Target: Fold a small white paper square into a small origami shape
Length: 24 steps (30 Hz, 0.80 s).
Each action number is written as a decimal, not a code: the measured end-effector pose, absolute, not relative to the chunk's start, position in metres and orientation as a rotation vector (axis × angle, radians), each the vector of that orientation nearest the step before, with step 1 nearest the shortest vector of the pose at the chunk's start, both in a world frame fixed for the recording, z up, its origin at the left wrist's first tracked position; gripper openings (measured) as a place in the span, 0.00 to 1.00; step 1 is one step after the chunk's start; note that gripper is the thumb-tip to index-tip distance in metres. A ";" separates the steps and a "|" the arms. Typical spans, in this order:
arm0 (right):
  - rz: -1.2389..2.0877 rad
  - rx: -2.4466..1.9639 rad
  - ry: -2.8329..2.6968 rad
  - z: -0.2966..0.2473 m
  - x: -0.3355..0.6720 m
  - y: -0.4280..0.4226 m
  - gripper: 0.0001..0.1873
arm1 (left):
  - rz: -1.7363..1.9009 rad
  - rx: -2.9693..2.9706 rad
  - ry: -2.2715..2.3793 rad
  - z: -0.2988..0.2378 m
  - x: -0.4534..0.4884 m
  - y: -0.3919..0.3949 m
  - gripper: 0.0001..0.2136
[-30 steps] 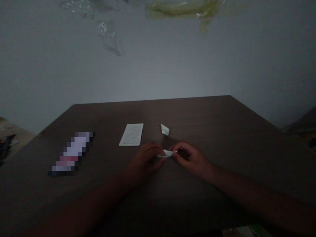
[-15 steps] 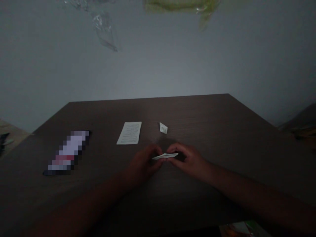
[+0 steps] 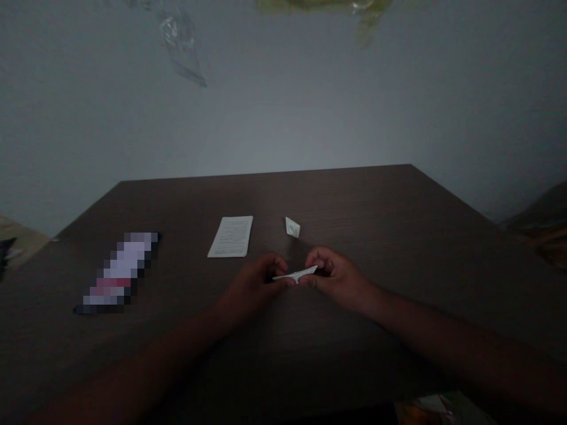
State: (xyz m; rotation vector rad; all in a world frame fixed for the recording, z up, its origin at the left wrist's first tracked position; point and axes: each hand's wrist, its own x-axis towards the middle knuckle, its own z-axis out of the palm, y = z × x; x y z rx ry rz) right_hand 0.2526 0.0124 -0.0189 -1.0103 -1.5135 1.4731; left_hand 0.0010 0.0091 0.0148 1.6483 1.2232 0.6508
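Between my two hands is a small folded piece of white paper (image 3: 296,275), seen nearly edge-on just above the table. My left hand (image 3: 261,278) pinches its left part, with the thumb along the near side. At the right part, my right hand (image 3: 339,277) grips it between thumb and curled fingers. Just beyond the hands lies a small folded paper piece (image 3: 292,227), diamond-like in outline. Left of that, a stack of printed paper sheets (image 3: 231,237) rests flat on the table.
The dark wooden table (image 3: 354,200) reaches back to a grey wall (image 3: 301,106). At the left lies a dark-edged flat object with a pixelated surface (image 3: 119,271). Clear tape (image 3: 181,50) and yellowish tape (image 3: 323,6) cling to the wall. Something colourful (image 3: 429,407) shows below the near edge.
The paper in my hands has tilted, its right end rising and its middle dipping. My right fingers have curled and lifted slightly. The whole view has shifted a little.
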 end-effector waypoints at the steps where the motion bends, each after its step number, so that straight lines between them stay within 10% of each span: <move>1: 1.460 -1.018 -1.525 -0.020 0.252 0.013 0.19 | 0.631 1.687 1.205 0.016 0.002 0.009 0.11; 24: 1.400 -1.089 -1.721 -0.015 0.259 0.020 0.06 | 0.687 1.722 1.181 0.015 0.005 0.008 0.08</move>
